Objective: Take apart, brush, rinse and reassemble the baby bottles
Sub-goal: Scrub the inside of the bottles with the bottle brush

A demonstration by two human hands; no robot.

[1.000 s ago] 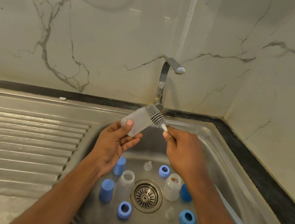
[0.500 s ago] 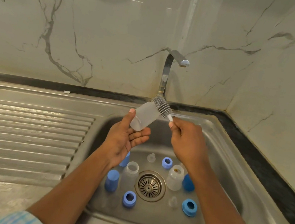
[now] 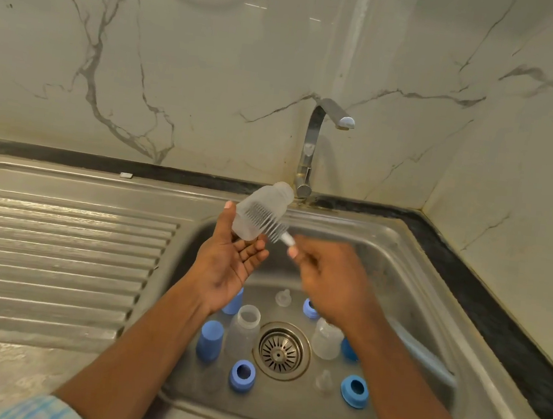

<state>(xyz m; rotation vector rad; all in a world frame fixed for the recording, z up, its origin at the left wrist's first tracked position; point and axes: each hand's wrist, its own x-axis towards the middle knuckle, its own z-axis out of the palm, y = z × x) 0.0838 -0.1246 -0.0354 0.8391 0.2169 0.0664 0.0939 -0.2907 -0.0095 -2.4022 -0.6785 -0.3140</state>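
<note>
Head view: the left hand (image 3: pixel 227 265) holds a clear baby bottle (image 3: pixel 261 212) over the sink (image 3: pixel 430 295), thumb on the left side, other fingers curled under its base; the neck points up to the far right, near the tap (image 3: pixel 313 144). The right hand (image 3: pixel 332 277), blurred, pinches the white handle of a grey bottle brush (image 3: pixel 268 222), whose bristles lie against the bottle's near side. In the basin, around the drain (image 3: pixel 280 350): 2 clear bottles w/o caps, one left (image 3: pixel 245 329), one right (image 3: pixel 326 342); blue caps (image 3: pixel 209 339) at left; blue rings (image 3: pixel 242 375) near; clear teats (image 3: pixel 284 297), far & near. Ribbed drainboard (image 3: pixel 49 252) at left.
</note>
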